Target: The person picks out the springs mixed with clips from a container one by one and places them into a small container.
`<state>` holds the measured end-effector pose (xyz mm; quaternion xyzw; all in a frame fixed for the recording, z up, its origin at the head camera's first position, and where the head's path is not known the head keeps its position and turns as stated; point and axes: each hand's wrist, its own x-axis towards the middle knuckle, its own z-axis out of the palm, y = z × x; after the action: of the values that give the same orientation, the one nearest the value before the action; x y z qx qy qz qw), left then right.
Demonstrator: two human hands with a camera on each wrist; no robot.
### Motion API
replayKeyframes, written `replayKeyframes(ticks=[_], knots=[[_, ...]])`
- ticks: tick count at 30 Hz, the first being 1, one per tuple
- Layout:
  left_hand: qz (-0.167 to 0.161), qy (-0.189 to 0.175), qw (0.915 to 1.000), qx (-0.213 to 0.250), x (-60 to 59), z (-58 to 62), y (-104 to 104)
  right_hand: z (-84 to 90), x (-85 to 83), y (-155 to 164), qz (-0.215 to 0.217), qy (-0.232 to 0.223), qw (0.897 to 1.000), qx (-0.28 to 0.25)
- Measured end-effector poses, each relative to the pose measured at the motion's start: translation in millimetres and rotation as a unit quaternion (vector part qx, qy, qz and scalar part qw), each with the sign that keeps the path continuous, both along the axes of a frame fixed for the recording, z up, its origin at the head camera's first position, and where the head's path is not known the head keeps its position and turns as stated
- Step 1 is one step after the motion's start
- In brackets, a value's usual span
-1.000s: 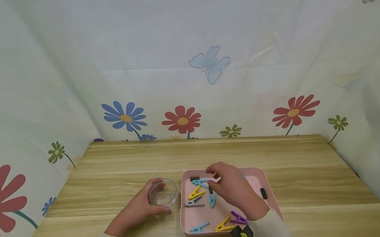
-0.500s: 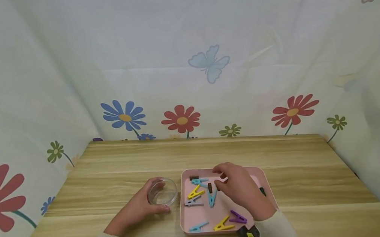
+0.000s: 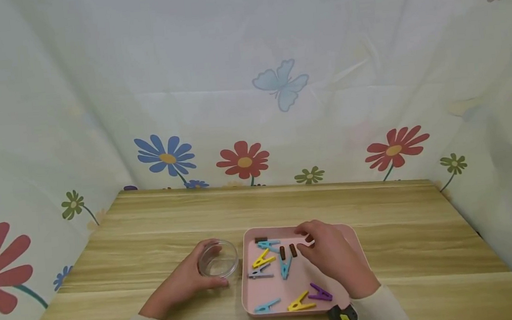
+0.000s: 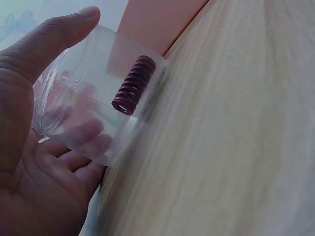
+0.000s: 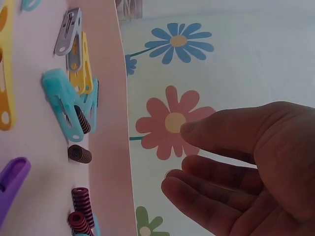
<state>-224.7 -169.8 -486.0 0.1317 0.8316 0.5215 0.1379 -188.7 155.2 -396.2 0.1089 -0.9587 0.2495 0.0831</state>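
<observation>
My left hand (image 3: pixel 188 275) holds a clear round plastic jar (image 3: pixel 220 271) on the table, thumb on one side and fingers around the other. Inside the jar, the left wrist view shows a dark red coil spring (image 4: pixel 134 86). Over the pink tray (image 3: pixel 245 295) hovers my right hand (image 3: pixel 331 260), thumb and fingers apart with nothing between them. Closest to its fingertips lies a dark spring (image 3: pixel 293 249), beside another spring (image 3: pixel 282 252). A third spring (image 3: pixel 261 240) is at the tray's far left corner. In the right wrist view, two reddish springs (image 5: pixel 82 200) lie close together.
Several clothespins share the tray: a blue clothespin (image 3: pixel 286 268), a yellow clothespin (image 3: pixel 263 259), a grey clothespin (image 3: pixel 260 272) and, at the near side, a purple clothespin (image 3: pixel 320 292). A wood-grain table (image 3: pixel 174 218) carries everything. Behind stands a flower-printed curtain (image 3: pixel 326 123).
My right hand has drawn to the right across the tray, uncovering a dark spring near its fingertips. The dark green piece at the tray's right is now hidden. My left hand keeps the jar in place.
</observation>
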Motion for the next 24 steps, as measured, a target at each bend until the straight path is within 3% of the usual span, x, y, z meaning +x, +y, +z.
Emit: replayKeyframes(ticks=[24], knots=[[0.001,-0.009,1.0,0.0,1.3,3.9,0.5,-13.9,-4.7,20.8,-0.017,0.055,0.997,0.057]])
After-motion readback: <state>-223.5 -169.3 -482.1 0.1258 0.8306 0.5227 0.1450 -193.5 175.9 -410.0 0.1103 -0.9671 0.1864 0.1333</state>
